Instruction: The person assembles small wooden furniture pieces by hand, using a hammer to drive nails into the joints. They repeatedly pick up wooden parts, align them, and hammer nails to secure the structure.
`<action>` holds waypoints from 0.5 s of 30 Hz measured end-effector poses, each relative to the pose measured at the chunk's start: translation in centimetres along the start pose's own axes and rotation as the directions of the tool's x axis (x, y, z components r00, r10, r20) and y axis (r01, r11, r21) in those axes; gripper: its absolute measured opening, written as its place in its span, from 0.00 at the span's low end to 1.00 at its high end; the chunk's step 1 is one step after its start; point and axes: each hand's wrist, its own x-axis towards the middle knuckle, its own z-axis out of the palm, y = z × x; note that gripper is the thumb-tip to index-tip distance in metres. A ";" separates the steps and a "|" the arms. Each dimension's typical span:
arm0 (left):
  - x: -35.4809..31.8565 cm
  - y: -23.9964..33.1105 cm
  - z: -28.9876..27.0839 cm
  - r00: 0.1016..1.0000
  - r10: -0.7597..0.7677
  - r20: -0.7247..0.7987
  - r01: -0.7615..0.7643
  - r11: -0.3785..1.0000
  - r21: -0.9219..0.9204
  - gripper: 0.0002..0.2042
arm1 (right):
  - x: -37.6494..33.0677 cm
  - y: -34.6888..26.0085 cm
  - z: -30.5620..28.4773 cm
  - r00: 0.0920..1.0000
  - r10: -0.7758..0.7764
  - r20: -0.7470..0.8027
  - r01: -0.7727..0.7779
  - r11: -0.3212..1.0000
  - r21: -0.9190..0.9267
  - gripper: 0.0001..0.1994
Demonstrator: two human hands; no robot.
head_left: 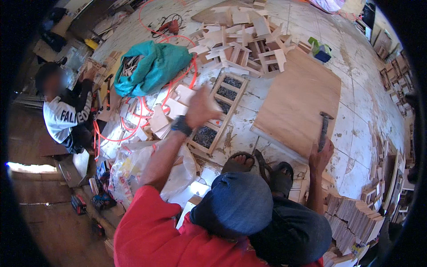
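Observation:
My right hand is closed round the handle of a hammer, whose head points away from me over the right edge of a plywood board. My left hand, smeared by motion, is above a long wooden tray split into several compartments full of small dark pieces like nails. Its fingers are too blurred to show whether they hold anything. Pale wood blocks lie just left of that hand.
A heap of small wooden frames lies beyond the tray. Left of it stands a green sack of wood scraps, with an orange hose around it. A co-worker sits at far left. Stacked wood pieces stand at lower right.

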 end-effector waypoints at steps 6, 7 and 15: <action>-2.2 15.2 11.1 0.925 0.375 0.054 -0.342 0.888 -0.309 0.51 | -1.0 -8.8 -0.5 0.624 -0.123 0.772 -0.647 0.473 0.598 0.17; -2.5 16.8 12.3 0.926 0.370 0.074 -0.332 0.891 -0.309 0.51 | -1.3 -9.2 -0.4 0.651 -0.115 0.751 -0.584 0.556 0.591 0.16; -6.7 12.7 14.4 0.957 0.250 0.147 -0.180 0.909 -0.376 0.44 | -3.1 -4.2 0.5 0.667 0.333 0.667 -0.730 0.474 0.493 0.14</action>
